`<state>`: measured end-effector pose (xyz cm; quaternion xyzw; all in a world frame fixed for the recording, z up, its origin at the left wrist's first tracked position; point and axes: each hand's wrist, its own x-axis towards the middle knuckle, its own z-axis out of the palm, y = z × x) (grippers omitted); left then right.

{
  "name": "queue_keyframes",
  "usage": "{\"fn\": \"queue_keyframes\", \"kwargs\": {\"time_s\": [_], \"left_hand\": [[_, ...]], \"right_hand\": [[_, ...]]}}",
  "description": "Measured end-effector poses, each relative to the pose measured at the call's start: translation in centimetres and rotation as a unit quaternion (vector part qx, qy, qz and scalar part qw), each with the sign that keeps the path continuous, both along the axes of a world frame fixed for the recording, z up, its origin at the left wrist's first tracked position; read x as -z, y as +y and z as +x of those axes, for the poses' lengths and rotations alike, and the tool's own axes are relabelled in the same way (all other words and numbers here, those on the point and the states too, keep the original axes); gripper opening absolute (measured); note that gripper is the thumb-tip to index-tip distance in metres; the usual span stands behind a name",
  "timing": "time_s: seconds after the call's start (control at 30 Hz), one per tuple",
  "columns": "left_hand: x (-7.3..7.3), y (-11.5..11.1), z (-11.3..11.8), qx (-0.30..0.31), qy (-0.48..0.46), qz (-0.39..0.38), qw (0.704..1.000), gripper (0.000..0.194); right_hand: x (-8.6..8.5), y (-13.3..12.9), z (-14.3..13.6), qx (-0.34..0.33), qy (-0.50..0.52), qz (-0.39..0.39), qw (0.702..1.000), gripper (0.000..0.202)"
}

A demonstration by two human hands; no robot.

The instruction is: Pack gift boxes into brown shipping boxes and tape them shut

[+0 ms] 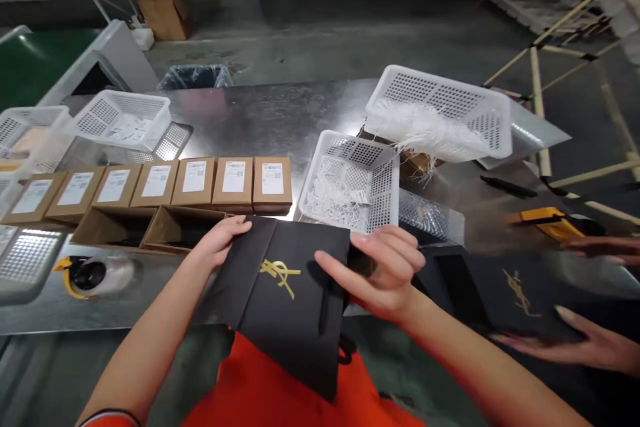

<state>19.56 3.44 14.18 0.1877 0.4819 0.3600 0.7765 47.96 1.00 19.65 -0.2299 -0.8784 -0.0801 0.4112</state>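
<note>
In front of my body is a black paper gift bag (295, 287) with a gold monogram and a fold down its left side. A black cord shows at its lower right. My left hand (223, 240) grips its upper left corner, thumb on top and the other fingers hidden behind it. At the right edge is my right hand (387, 267), fingers apart and partly curled; one digit reaches over the front face and casts a shadow there. Whether its fingertips press on the bag, I cannot tell.
Taped, labelled brown boxes (195, 180) stand in a row at left, behind open boxes (183, 227). White baskets (350, 180) hold shredded paper. A tape dispenser (93, 273) lies left. At right, another person's hand (575, 340) is on a similar black item (505, 287).
</note>
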Motion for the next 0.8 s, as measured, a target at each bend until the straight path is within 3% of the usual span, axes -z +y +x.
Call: {"fn": "queue_keyframes", "kwargs": {"time_s": [0.1, 0.17, 0.23, 0.3, 0.33, 0.4, 0.47, 0.6, 0.8], "left_hand": [[0.2, 0.4, 0.7, 0.029, 0.046, 0.018, 0.998, 0.023], [0.3, 0.2, -0.6, 0.012, 0.18, 0.104, 0.978, 0.028], [0.9, -0.6, -3.1, 0.005, 0.378, 0.209, 0.902, 0.032], [2.1, -2.0, -5.7, 0.042, 0.55, 0.27, 0.789, 0.034], [2.9, -2.8, -6.7, 0.078, 0.6, 0.278, 0.746, 0.036], [4.3, -4.4, -7.4, 0.159, 0.646, 0.266, 0.698, 0.041], [5.4, -5.4, -6.8, 0.22, 0.669, 0.235, 0.67, 0.043], [5.8, -6.0, -4.9, 0.269, 0.706, 0.191, 0.626, 0.038], [5.8, -6.2, -5.2, 0.265, 0.708, 0.186, 0.628, 0.04]], "right_hand": [[-2.0, 1.0, -0.7, -0.097, -0.087, 0.052, 0.99, 0.018], [-3.1, 1.6, -0.5, -0.077, -0.123, 0.002, 0.989, 0.022], [-3.8, 1.6, -0.5, 0.017, -0.101, -0.047, 0.994, 0.033], [-3.4, 0.7, -1.3, 0.082, -0.082, -0.053, 0.992, 0.039], [-2.7, 0.0, -2.3, 0.099, -0.088, -0.05, 0.99, 0.04], [-0.4, -1.6, -5.3, 0.125, -0.149, -0.067, 0.979, 0.038], [2.6, -2.7, -8.9, 0.15, -0.273, -0.148, 0.939, 0.037], [7.2, -1.7, -14.3, 0.079, -0.448, -0.337, 0.824, 0.033], [9.5, 4.9, -14.4, -0.039, -0.469, -0.525, 0.71, 0.026]]}}
